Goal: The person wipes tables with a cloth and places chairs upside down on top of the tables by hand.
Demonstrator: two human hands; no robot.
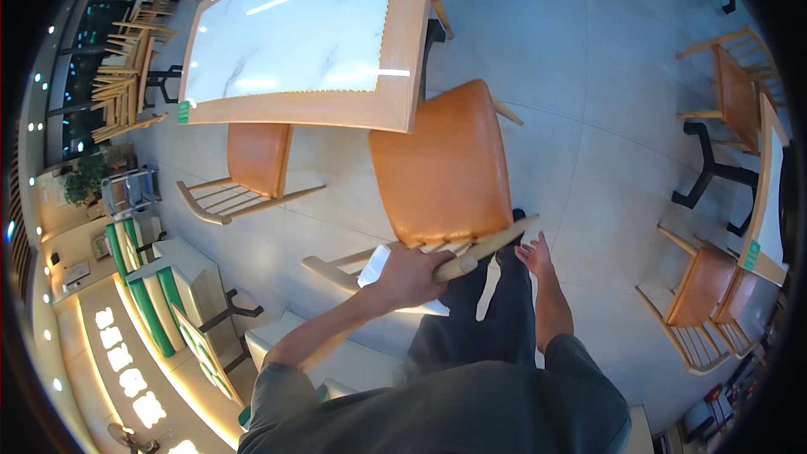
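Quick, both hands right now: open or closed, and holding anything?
Left hand: closed on the back of a chair; can't tell if it also holds the white item.
Right hand: open, apparently empty.

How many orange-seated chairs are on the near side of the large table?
2. One chair is before the person, with the left hand on its backrest. A second chair is further left. The table hides part of both; no other shows there.
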